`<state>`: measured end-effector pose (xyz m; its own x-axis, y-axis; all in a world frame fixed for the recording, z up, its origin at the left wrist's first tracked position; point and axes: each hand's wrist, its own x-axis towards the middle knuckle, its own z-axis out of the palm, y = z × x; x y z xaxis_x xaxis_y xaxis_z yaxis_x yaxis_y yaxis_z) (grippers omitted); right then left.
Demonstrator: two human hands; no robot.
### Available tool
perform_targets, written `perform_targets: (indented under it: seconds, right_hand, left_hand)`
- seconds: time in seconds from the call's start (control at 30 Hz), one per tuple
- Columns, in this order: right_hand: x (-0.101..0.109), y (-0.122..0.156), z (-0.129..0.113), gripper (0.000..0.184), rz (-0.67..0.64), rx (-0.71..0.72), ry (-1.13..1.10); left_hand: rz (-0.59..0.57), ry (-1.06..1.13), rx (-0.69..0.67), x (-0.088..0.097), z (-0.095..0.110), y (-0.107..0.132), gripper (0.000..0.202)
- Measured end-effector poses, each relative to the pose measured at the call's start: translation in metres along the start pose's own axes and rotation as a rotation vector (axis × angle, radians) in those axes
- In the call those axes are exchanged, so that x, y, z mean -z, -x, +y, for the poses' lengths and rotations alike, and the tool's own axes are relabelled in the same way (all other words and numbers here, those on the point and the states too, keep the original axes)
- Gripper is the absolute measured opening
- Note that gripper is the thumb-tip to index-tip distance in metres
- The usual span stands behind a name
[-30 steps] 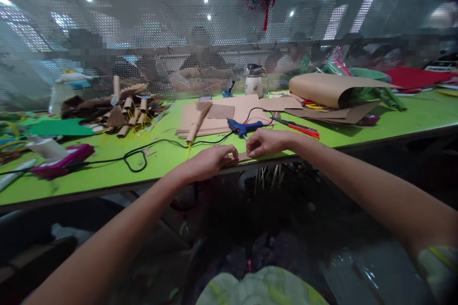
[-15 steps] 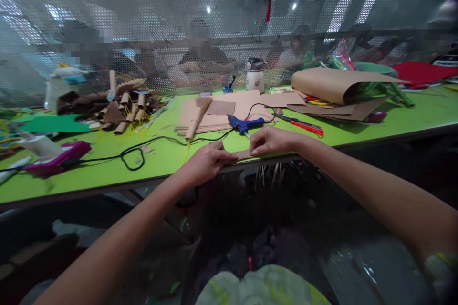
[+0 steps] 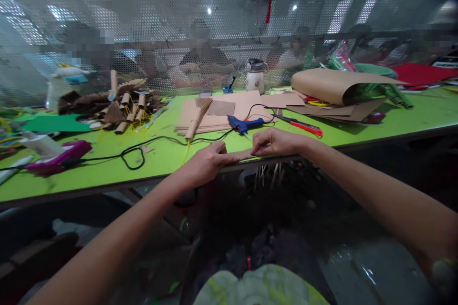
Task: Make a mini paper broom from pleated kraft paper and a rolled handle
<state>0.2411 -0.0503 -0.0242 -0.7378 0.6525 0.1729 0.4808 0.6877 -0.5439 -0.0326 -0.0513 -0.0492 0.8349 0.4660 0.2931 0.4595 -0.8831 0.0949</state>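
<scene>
A narrow strip of brown paper (image 3: 245,154) lies along the front edge of the green table. My left hand (image 3: 209,162) is closed on its left end, the index finger stretched along it. At the other end my right hand (image 3: 274,143) pinches the strip, fingers curled. Just behind the hands rests a blue glue gun (image 3: 246,124), its nozzle toward the left. A rolled paper piece with a pleated fan top (image 3: 196,120) and a yellow string lies on a stack of brown paper sheets (image 3: 229,100).
A red-handled cutter (image 3: 306,127) lies right of the glue gun. Black cord (image 3: 157,139) runs left toward a purple tool (image 3: 59,158). Paper rolls (image 3: 130,109) heap at left, a curled brown sheet (image 3: 325,81) at right. A white bottle (image 3: 255,80) stands before the mesh screen.
My right hand has slid slightly right along the strip. My left hand has barely moved, its index finger reaching a little further right.
</scene>
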Motion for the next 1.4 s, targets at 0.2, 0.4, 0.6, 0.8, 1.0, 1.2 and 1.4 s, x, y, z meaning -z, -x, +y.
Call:
perform_targets:
  seconds: [0.2, 0.4, 0.6, 0.8, 1.0, 1.2, 1.4]
  right_hand:
    - [-0.004, 0.003, -0.005, 0.019, 0.047, 0.034, 0.034]
    - [-0.005, 0.009, -0.014, 0.021, 0.072, 0.026, 0.081]
    - [-0.007, 0.014, -0.015, 0.028, 0.049, 0.067, 0.222]
    - [-0.020, 0.019, -0.018, 0.035, 0.128, 0.089, 0.382]
    - [-0.030, 0.022, -0.035, 0.042, 0.096, 0.074, 0.664]
    - [-0.041, 0.025, -0.051, 0.038, 0.064, 0.051, 0.844]
    - [-0.041, 0.027, -0.053, 0.030, 0.029, 0.011, 0.853]
  left_hand:
    - [0.029, 0.046, -0.019, 0.001, 0.000, -0.001, 0.036]
    - [0.043, 0.100, -0.042, 0.005, 0.001, -0.003, 0.033]
    - [-0.020, -0.010, -0.058, 0.013, 0.011, -0.008, 0.033]
    - [-0.024, -0.362, -0.042, 0.012, 0.045, -0.015, 0.025]
    - [-0.012, -0.440, -0.024, 0.002, 0.059, -0.014, 0.025]
    - [0.015, -0.435, 0.034, -0.004, 0.062, -0.011, 0.027]
    - [0.014, -0.424, 0.044, 0.000, 0.062, -0.006, 0.021]
